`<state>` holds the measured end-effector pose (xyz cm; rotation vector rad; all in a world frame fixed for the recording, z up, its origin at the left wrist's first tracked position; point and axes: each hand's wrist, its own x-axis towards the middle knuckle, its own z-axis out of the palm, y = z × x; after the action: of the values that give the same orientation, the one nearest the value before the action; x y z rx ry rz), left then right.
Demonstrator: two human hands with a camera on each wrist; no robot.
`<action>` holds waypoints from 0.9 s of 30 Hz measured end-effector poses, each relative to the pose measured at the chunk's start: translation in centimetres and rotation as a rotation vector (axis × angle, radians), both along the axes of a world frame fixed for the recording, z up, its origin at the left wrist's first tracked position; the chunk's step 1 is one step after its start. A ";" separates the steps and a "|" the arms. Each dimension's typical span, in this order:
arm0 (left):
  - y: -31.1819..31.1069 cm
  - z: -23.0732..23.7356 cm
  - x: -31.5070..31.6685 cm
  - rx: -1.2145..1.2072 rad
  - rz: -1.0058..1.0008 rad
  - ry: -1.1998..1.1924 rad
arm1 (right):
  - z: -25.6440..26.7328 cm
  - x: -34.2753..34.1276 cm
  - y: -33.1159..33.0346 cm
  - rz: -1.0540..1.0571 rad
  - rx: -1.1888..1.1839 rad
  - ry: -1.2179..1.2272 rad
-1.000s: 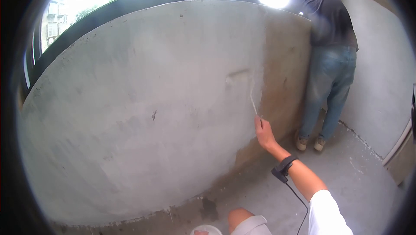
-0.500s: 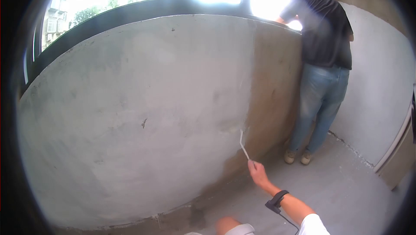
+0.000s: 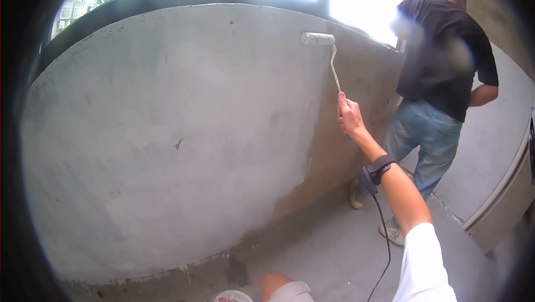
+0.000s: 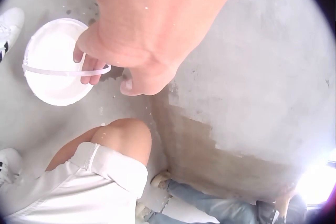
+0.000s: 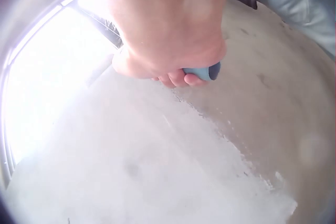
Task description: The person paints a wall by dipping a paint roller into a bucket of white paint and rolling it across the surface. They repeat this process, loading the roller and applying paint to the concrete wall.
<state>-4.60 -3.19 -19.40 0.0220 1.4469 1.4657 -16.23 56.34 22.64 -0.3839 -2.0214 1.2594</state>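
The paint roller point(image 3: 317, 39) is now sitting high on the wall point(image 3: 184, 90), up from its low spot near the foot half a second ago, and the other person point(image 3: 446, 68) is now turning away from the window point(image 3: 368, 1) with the feet spread apart.

The right hand point(image 3: 350, 116) is gripping the roller by its handle, the blue end point(image 5: 202, 73) showing below the fingers in the right wrist view. The roller's white sleeve is lying nearly level, just below the top edge of the wall, where the pale grey coat is meeting the bare brown strip point(image 3: 368, 68). Whether the sleeve is touching the wall is hard to tell.

The left hand point(image 4: 131, 64) is holding the white bucket point(image 4: 55, 90) at its rim, with fingers reaching inside and the thumb staying outside; the bucket's thin handle point(image 4: 60, 72) is crossing over the opening. The bucket is showing above the grey floor point(image 4: 105, 112), near a bent knee point(image 4: 126, 134) and pale shorts point(image 4: 79, 192).

A black strap point(image 3: 376, 173) is circling the right wrist, its cable point(image 3: 386, 240) hanging down.
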 end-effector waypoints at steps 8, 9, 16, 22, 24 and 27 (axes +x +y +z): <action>-2.8 -13.0 -2.0 -0.094 -0.119 -0.042 | -15.5 0.8 1.4 -0.009 0.032 -0.068; -2.7 -13.0 -1.6 -0.099 -0.110 -0.057 | -18.3 1.5 1.7 -0.025 0.055 -0.093; 1.7 -1.7 0.3 -0.452 0.051 -0.081 | -35.7 5.6 0.5 -0.075 0.024 -0.248; 6.5 2.9 2.2 -0.493 0.000 -0.119 | -46.2 10.4 0.2 -0.085 -0.011 -0.552; 6.5 3.3 2.8 -0.523 0.023 -0.079 | -49.9 11.4 -1.0 -0.095 0.011 -0.611; 6.7 6.5 2.5 -0.554 0.012 -0.104 | -53.4 12.5 -3.0 -0.110 0.013 -0.641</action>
<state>-2.08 3.50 -12.87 -0.3993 1.7198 1.0163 -3.73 53.34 -30.78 -0.9781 -2.4833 1.1438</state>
